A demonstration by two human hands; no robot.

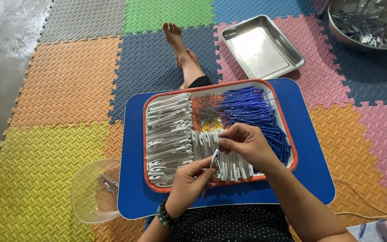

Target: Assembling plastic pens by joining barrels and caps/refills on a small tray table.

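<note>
At the far left lies bare grey concrete floor (5, 27), and then the foam mat tiles (63, 80) begin in orange, yellow and grey, with broad open room on that side. Low down, just off the left edge of the blue lap table (312, 179), sits a clear plastic bowl (90, 192) with a couple of small pieces in it, its rim tucked against the table's edge. On the table rests an orange-rimmed tray (145, 130), taking up most of the top, so only narrow blue margins are left around it. White plastic clips (169, 130) are packed in rows along its left side and front, a little heap of thin metal springs (208, 112) lies in the middle, and blue rods (256, 112) fill the right. The left hand (187, 183) is closed on a white clip piece (214, 159) at the tray's front rim, and the right hand (245, 141) pinches down at the top of that same piece, the two hands close together. Beyond the tray a bare foot (175, 38) stretches out over the mats. Further right lies an empty steel tray (265, 45), apart from the table, and at the top right corner a steel bowl (368, 22) of thin pieces. A pale cord (363, 201) trails at the right.
</note>
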